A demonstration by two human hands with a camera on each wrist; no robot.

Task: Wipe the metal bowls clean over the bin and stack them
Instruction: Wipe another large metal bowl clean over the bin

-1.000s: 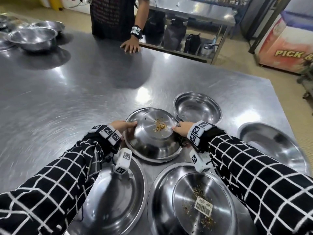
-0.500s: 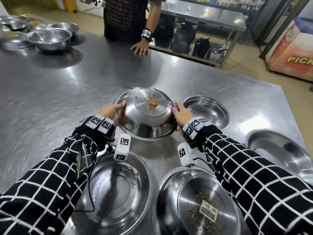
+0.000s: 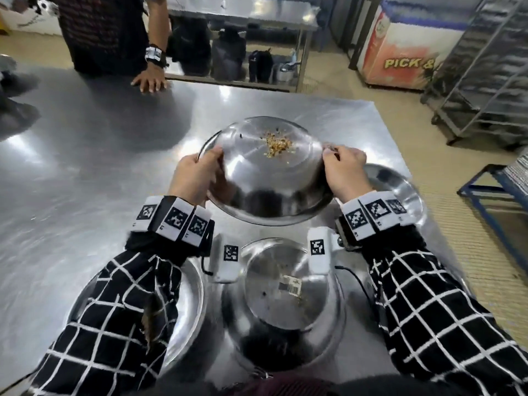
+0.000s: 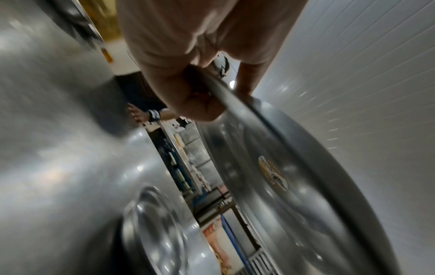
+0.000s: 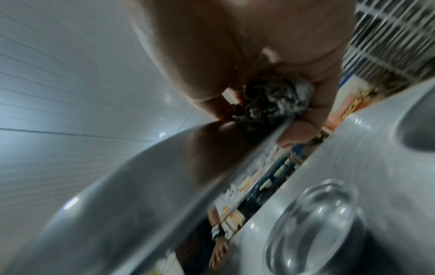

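Head view downward; wrist views close, bowl-rim (image 4: 235,104) shared.

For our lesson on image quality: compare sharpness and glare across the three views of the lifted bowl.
Head view: the lifted bowl and its crumbs are fairly sharp, with glare patches on the steel table and blur toward the left edge. Left wrist view: the left hand is soft, the surroundings streaked. Right wrist view: heavily blurred, the right hand dim.

table (image 3: 85,167): brushed steel, glossy, reflecting overhead light
near edge, left: shallow metal bowl (image 3: 188,292), half hidden under a checked sleeve
near edge, centre: metal bowl with barcode sticker (image 3: 285,307) and a few crumbs inside
right side: another metal bowl (image 3: 400,190), partly covered
far edge: another person's hand (image 3: 150,80) resting flat
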